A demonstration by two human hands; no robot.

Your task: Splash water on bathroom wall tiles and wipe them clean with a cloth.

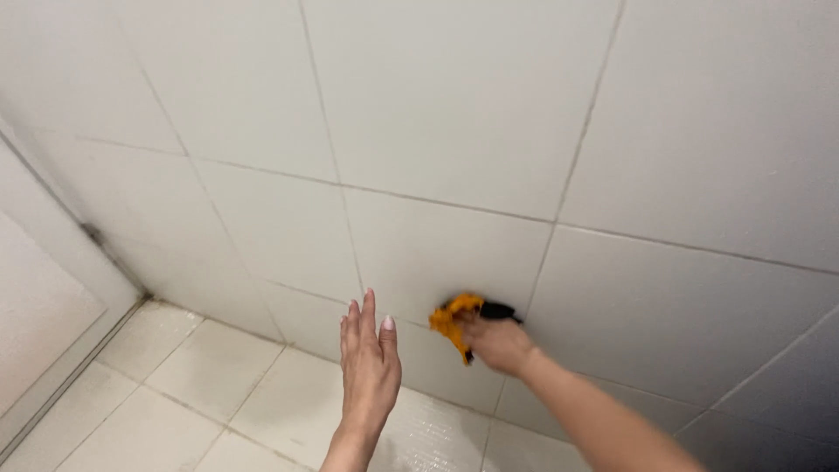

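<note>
My right hand presses an orange and black cloth against the white tiled wall, low down near the floor. The cloth bunches out from under my fingers to the left. My left hand hangs in the air a little to the left of the cloth, fingers straight and together, palm facing the wall, holding nothing.
The wall is made of large white tiles with grey grout lines. Pale square floor tiles lie below. A white door or panel with a frame stands at the left edge.
</note>
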